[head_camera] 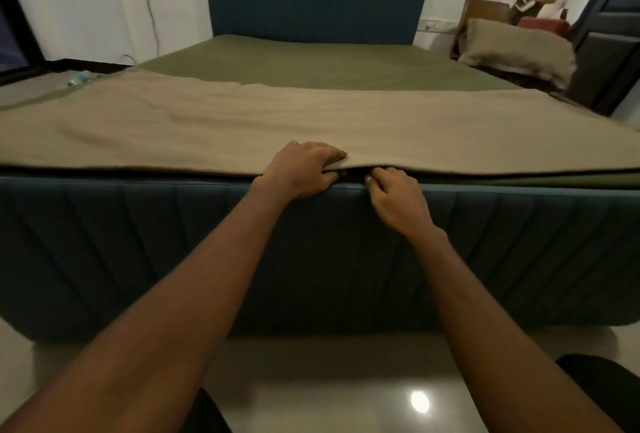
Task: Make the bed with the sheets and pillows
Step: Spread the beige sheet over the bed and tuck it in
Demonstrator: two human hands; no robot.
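- White walls back a dark blue upholstered bed (329, 252); an olive-green fitted sheet (311, 62) covers its mattress.
- A beige flat sheet (242, 127) lies spread over the foot half.
- The left hand (301, 169) pinches its near edge, fingers on top.
- The right hand (398, 197) is curled just beside it under the lifted hem; I cannot tell whether it holds cloth.
- A beige pillow (519, 48) leans on a chair at the right.

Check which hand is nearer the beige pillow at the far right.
Right. The right hand sits at the foot edge of the beige sheet, on the side of the beige pillow; the left hand grips that edge further left, farther from it.
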